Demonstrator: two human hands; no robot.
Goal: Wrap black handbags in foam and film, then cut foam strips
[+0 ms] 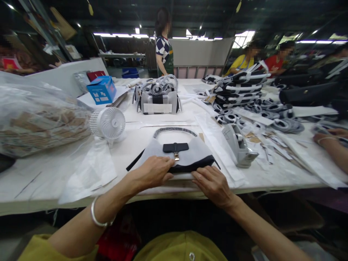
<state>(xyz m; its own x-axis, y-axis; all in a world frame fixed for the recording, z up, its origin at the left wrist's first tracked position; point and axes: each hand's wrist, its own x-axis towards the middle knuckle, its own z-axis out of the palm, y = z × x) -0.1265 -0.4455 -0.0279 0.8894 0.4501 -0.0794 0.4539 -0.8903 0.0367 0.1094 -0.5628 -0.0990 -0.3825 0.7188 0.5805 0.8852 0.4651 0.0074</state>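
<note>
A handbag lies on the white table in front of me, its body wrapped in pale translucent sheeting. Its wrapped handle arches toward the far side. A black flap strap with a gold-coloured clasp sits at the middle of its face. Along the near edge, black material shows. My left hand grips this edge left of centre, fingers over the top near the clasp. My right hand is closed on the same edge farther right, fingers bent. Both thumbs are partly hidden.
Left of the bag stand a small white fan and a blue box. A tape dispenser is at the right. Behind are another wrapped bag and a stack of wrapped bags. Another person's hand reaches in at far right.
</note>
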